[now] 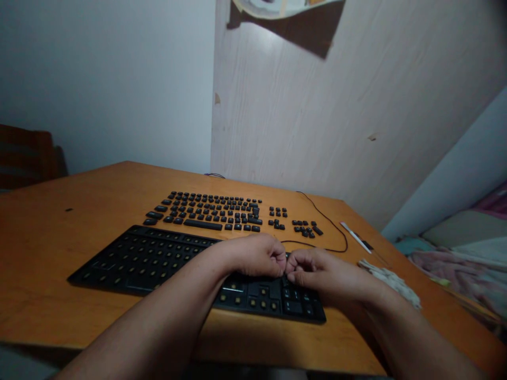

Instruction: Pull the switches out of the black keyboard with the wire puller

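Observation:
A black keyboard (138, 258) lies near the table's front edge, most of its keycaps off and its pale key stems bare. Some keycaps (297, 307) still sit in the number pad at its right end. Over the top of that pad, my left hand (261, 256) is closed, fingertips curled down. My right hand (312, 269) meets it there in a pinch, thumb and fingers together. Whatever is between the fingers is hidden. Behind the keyboard, loose keycaps (206, 208) are laid out in keyboard order, with the long space bar (203, 225) in front.
Smaller groups of keycaps (304, 228) lie at the right of the layout. A black cable (345, 244) curves across the wooden table (99, 195). Further right are a white stick-like tool (356, 237) and a crumpled pale cloth (392, 282). A small dark piece (68, 210) lies far left.

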`<state>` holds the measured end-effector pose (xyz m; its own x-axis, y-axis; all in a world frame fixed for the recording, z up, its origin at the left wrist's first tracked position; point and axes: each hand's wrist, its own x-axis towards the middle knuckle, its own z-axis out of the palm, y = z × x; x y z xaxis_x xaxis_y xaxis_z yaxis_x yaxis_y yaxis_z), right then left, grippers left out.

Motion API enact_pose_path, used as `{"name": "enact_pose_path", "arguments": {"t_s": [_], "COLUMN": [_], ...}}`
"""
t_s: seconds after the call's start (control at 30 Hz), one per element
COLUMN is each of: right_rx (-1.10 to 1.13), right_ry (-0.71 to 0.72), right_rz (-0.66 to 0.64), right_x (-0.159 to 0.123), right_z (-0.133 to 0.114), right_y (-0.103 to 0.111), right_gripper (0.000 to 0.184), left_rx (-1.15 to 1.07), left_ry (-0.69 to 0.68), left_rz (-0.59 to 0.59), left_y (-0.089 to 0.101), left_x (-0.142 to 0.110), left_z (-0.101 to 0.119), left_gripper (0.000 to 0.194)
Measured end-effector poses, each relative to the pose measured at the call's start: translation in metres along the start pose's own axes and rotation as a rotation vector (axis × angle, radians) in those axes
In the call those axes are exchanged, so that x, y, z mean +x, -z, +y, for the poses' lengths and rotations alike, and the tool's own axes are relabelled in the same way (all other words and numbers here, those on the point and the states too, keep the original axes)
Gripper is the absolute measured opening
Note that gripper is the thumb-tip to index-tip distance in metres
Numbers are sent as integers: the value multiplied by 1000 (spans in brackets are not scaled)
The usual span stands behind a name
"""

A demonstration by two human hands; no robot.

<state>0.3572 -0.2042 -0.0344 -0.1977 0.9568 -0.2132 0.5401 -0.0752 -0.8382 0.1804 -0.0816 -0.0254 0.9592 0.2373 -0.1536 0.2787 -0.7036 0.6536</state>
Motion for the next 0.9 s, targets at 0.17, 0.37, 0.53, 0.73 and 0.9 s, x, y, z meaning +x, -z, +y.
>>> {"name": "enact_pose_path", "arguments": {"t_s": [0.17, 0.37, 0.53, 0.73, 0.9], "right_rx": [14, -86, -167, -183, -154], "right_ry": [-38, -163, -351, -484, -551], "right_rz": [81, 66, 132, 179, 218], "right_x": [5, 2, -1, -1, 2], "right_z": [2, -14, -29, -28, -27], "right_y": [0, -3, -9, -16, -16], "right_gripper": [10, 11, 20, 25, 21], "left_rx": [-49, -69, -47, -38, -29], "left_ry": [-39, -74, -71, -92, -86], "left_rz": [47, 192, 287, 350, 365], "left_y": [1, 6, 6, 4, 4], "left_x": [3, 6, 9, 16, 18], "left_z": [-7, -7, -7, -12, -12], "left_gripper": [19, 19, 18, 15, 13]}}
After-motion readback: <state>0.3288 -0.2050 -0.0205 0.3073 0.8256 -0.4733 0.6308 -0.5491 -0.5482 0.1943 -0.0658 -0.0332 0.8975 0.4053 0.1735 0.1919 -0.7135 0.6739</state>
